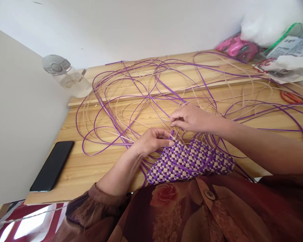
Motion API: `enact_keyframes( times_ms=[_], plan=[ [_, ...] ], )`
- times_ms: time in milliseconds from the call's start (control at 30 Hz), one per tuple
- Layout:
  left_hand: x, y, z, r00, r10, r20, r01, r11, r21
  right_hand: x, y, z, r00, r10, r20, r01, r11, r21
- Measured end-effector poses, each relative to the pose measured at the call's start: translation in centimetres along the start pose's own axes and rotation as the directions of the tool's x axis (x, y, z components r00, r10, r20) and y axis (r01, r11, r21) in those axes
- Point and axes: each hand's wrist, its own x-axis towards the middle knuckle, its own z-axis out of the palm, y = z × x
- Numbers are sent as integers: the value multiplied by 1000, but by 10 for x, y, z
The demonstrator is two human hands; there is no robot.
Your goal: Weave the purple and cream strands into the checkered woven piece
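A woven piece (185,158) in a purple and beige check lies at the table's near edge, against my shirt. My left hand (154,141) pinches its upper left edge between thumb and fingers, beside a small purple loop. Just above that edge, my right hand (189,117) has its fingers closed together; a thin strand seems to run from the fingertips, though the grip is partly hidden. Long purple and beige weaving strands (147,96) fan out from the piece across the table in loose loops.
A black phone (52,166) lies at the left. Behind it stands a clear plastic jug (74,80) with a grey lid. Red-handled pliers or scissors (291,97), partly covered by strands, lie right. Plastic bags (238,47) and papers crowd the back right corner. A raised ledge crosses the wooden table (91,174).
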Motion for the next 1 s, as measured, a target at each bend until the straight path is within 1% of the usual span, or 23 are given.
enact_keyframes(
  times_ms=[67,167,233,267,367,433,533,600,667,733,867,933,1000],
  plan=[
    [0,0,1,1000,-11,-17,11,1000,4,-11,2,-3,999,-38,-2,37,994,-103],
    [1,-1,1,999,28,-35,-29,999,-23,-26,-8,-11,997,-70,-31,59,963,-263],
    [1,-2,2,998,55,-35,-57,998,-41,-33,-19,-16,998,-46,-31,35,952,-304],
    [1,-1,2,998,60,-36,-61,997,-39,-36,-25,-18,1000,-11,-9,9,959,-284],
    [1,0,2,997,54,-52,-55,998,-13,-42,-36,-18,984,135,119,-124,988,-96],
    [0,2,4,998,51,-48,-52,999,-10,-44,-40,-13,962,207,178,-218,975,43],
    [-2,4,8,997,68,-35,-69,997,-46,-46,-45,-1,941,299,158,-328,921,210],
    [-3,3,12,993,84,-78,-90,993,-76,-47,-48,8,929,352,112,-370,880,297],
    [-3,2,16,986,75,-146,-89,992,-91,-48,-51,16,921,386,58,-381,856,350],
    [-2,0,20,981,41,-188,-62,992,-109,-50,-52,24,914,405,16,-377,834,402],
    [1,-2,25,975,-16,-221,-15,990,-139,-58,-51,37,923,386,-3,-321,772,548],
    [1,-2,28,972,-17,-233,-16,990,-139,-63,-51,43,926,377,-25,-285,741,608],
    [1,-3,30,973,11,-230,-41,992,-123,-66,-50,48,927,370,-63,-249,732,634]
  ],
)
